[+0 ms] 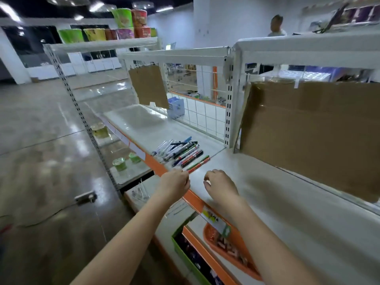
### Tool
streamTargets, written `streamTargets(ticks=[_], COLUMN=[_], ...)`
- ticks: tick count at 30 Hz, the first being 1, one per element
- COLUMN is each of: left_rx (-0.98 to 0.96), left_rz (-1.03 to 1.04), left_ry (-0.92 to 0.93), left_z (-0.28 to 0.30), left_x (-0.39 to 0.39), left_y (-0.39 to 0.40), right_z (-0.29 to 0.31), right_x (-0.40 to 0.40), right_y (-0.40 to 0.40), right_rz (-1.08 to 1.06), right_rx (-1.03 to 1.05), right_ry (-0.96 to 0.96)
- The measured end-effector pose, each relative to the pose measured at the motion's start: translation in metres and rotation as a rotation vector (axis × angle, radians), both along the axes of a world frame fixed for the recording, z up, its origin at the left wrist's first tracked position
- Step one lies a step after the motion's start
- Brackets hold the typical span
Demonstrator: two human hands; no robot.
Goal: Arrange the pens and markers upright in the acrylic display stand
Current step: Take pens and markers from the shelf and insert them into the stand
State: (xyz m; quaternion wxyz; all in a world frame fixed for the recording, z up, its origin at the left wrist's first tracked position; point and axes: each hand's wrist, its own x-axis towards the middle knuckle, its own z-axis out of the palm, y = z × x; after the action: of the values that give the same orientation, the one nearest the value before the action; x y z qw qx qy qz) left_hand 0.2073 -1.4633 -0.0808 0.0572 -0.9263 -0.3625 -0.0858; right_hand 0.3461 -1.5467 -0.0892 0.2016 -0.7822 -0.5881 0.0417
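While the left hand [178, 181] pinches the near end of a red pen [199, 165] between thumb and fingertips, the pen lies slanted away from it, its far end touching the near side of the pile of pens and markers [181, 151]. A green pen [198, 162] lies right alongside the red one. The right hand [221, 185] hovers just beside the left, fingers curled loosely and holding nothing, over bare shelf surface.

The pile lies flat on the white shelf [267, 182], close to its orange front edge [156, 163], all barrels slanting the same way. To the right of the hands the shelf runs wide and bare as far as the cardboard sheet [308, 132] leaning at the back. Beyond the pile the shelf stays open up to a wire grid panel [203, 116], with a blue holder [176, 109] against it and a smaller cardboard piece [149, 85] hanging above. I cannot make out an acrylic display stand for certain.

Below the front edge sit an orange tray [232, 251] and a green bin [185, 256]. Stacked instant-noodle cups [123, 25] stand on the top shelf at left, and a person [276, 25] stands in the distance.
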Motion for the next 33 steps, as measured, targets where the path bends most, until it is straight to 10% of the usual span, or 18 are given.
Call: streamTargets(ticks=[21, 33], left_rx=[-0.414, -0.516], left_rz=[0.253, -0.134], left_ry=[0.013, 0.077], left_z=[-0.012, -0.020], left_x=[0.010, 0.046], left_y=[0.285, 0.372], right_z=[0.004, 0.001], right_x=[-0.001, -0.016], right_y=[0.284, 0.342], right_rz=[0.009, -0.373], right_rx=[-0.086, -0.364], right_ry=[0.024, 0.120])
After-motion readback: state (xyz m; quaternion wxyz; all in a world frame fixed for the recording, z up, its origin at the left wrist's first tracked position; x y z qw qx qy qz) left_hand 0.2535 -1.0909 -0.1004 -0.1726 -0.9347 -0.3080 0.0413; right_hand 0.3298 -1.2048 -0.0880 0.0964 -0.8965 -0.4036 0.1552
